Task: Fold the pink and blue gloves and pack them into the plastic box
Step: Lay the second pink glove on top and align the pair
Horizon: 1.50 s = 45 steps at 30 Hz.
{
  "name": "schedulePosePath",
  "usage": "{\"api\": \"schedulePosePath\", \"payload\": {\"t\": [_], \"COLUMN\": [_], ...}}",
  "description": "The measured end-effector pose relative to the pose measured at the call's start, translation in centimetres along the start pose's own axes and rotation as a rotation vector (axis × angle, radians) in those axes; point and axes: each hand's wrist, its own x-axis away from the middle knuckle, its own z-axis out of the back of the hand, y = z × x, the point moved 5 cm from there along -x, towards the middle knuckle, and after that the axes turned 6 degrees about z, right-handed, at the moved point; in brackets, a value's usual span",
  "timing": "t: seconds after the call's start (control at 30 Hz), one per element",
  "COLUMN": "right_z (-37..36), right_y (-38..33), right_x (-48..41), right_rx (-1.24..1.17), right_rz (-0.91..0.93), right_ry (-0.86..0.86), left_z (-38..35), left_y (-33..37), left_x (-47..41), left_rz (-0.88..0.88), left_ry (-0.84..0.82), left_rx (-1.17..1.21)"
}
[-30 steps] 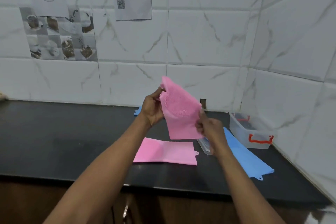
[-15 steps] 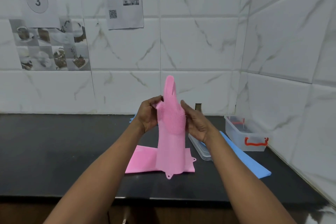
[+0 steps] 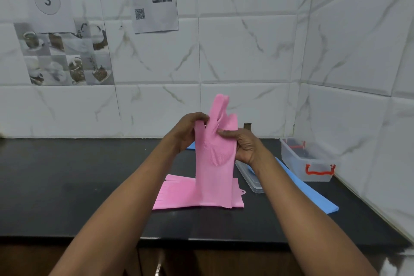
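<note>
I hold a pink glove (image 3: 215,163) upright above the black counter, fingers pointing up and cuff hanging down. My left hand (image 3: 190,130) pinches its left edge near the fingers. My right hand (image 3: 242,145) grips its right side at the palm. A second pink glove (image 3: 177,192) lies flat on the counter below it. A blue glove (image 3: 309,188) lies flat to the right, partly under my right arm. Another bit of blue (image 3: 191,145) shows behind my left hand. The clear plastic box (image 3: 307,161) with red handles stands open in the right corner.
A clear lid (image 3: 248,177) lies on the black counter (image 3: 67,186) between the gloves and the box. Tiled walls close the back and right sides. Papers hang on the back wall. The counter's front edge runs just below the flat pink glove.
The held pink glove has been turned and let hang full length, cuff now down over the flat pink glove. My right hand moved up from the glove's lower corner to its palm.
</note>
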Motion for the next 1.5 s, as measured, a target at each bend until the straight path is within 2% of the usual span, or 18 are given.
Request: {"api": "schedulePosePath", "payload": {"t": [0.1, 0.17, 0.23, 0.3, 0.37, 0.43, 0.5, 0.53, 0.6, 0.67, 0.73, 0.8, 0.9, 1.0, 1.07, 1.13, 1.33, 1.5], "right_z": [0.5, 0.0, -1.6, -3.9, -6.2, -7.4, -6.3, -4.7, 0.0, 4.5, 6.6, 6.7, 6.1, 5.7, 6.3, 7.2, 8.0, 8.5], "right_y": [-2.2, -4.0, -5.3, -5.6, -4.3, -2.2, -1.5, -1.9, -2.8, -1.5, 2.2, 5.7, 6.9, 5.4, 3.8, 3.3, 7.6, 10.0], "right_x": [-0.5, -0.5, -0.1, 0.7, 1.3, 1.8, 2.4, 2.4, 2.6, 3.2, 3.7, 3.7, 3.5, 2.4, 1.7, 1.3, 0.9, 1.9], "right_rx": [0.116, 0.355, 0.649, 0.876, 1.103, 1.282, 1.144, 1.013, 0.831, 0.707, 0.546, 0.308, -0.039, -0.170, -0.045, 0.143, 0.664, 1.073], "right_rz": [0.223, 0.369, 0.517, 0.611, 0.560, 0.410, 0.352, 0.378, 0.455, 0.318, -0.006, -0.205, -0.260, -0.142, 0.038, 0.120, 0.010, -0.048], "right_ry": [0.156, 0.180, 0.145, 0.077, -0.095, -0.283, -0.247, -0.135, 0.235, 0.487, 0.463, 0.341, 0.238, 0.246, 0.349, 0.435, 0.480, 0.450], "left_z": [1.4, 1.4, -0.3, -2.4, -3.6, -3.8, -2.8, -2.4, -1.7, -1.4, -2.0, -2.5, -2.8, -1.1, 1.4, 4.3, 11.2, 15.3], "left_y": [-1.1, -2.7, -4.9, -6.4, -6.4, -6.0, -6.2, -6.2, -6.6, -7.1, -6.3, -5.3, -4.7, -4.1, -4.5, -5.8, -12.1, -14.5], "left_x": [1.0, 2.2, 2.8, 3.2, 3.1, 3.2, 2.9, 2.7, 3.0, 3.1, 3.2, 3.3, 3.1, 2.8, 3.0, 3.6, 5.3, 5.8], "left_rz": [0.018, 0.022, 0.117, 0.242, 0.232, 0.142, 0.029, -0.007, -0.020, 0.050, 0.094, 0.119, 0.066, 0.056, 0.085, 0.122, 0.282, 0.553], "left_ry": [0.475, 0.627, 0.514, 0.279, 0.032, -0.015, 0.112, 0.152, 0.172, 0.153, -0.006, -0.114, -0.156, -0.107, -0.021, 0.021, 0.260, 0.403], "left_rx": [-0.117, -0.035, 0.162, 0.443, 0.769, 0.994, 1.061, 1.076, 1.148, 1.170, 1.218, 1.247, 1.185, 1.107, 0.952, 0.971, 0.867, 0.386]}}
